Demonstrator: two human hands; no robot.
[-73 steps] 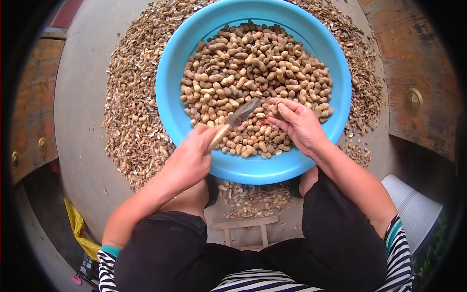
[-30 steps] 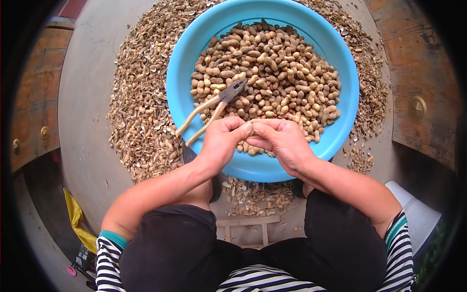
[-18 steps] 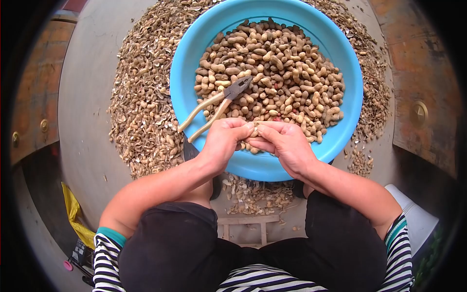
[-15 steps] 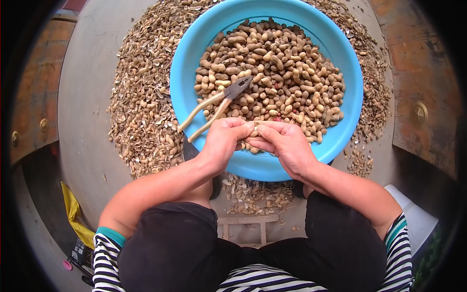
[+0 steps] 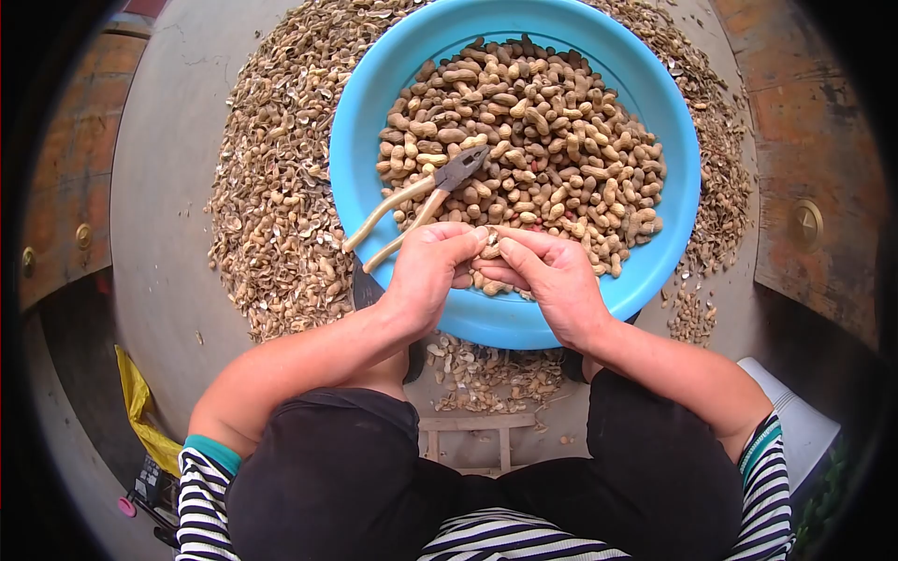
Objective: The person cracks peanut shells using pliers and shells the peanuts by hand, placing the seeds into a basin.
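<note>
Over the near side of a blue basin (image 5: pixel 513 329), my left hand (image 5: pixel 432 271) and my right hand (image 5: pixel 558 280) meet at the fingertips. Both are closed on a peanut (image 5: pixel 491 247), held between thumbs and forefingers; its shell looks partly broken, and fingers cover much of it. Unshelled peanuts (image 5: pixel 533 122) fill the middle of the basin. A pair of pliers (image 5: pixel 460 170) with cream handles lies on them to the left, jaws pointing away from me, handles resting over the basin's left rim close to my left hand.
Broken peanut shells (image 5: pixel 271 187) cover the floor left of the basin, with more at its right and beneath it. A low wooden frame (image 5: pixel 477 424) sits between my legs. A yellow bag (image 5: pixel 140 411) lies at left, a white container (image 5: pixel 795 421) at right. Wooden panels (image 5: pixel 795 122) border both sides.
The thumbs have parted slightly, and more of the peanut shows between them. My hands stay in nearly the same place, and the pliers still lie on the peanuts.
</note>
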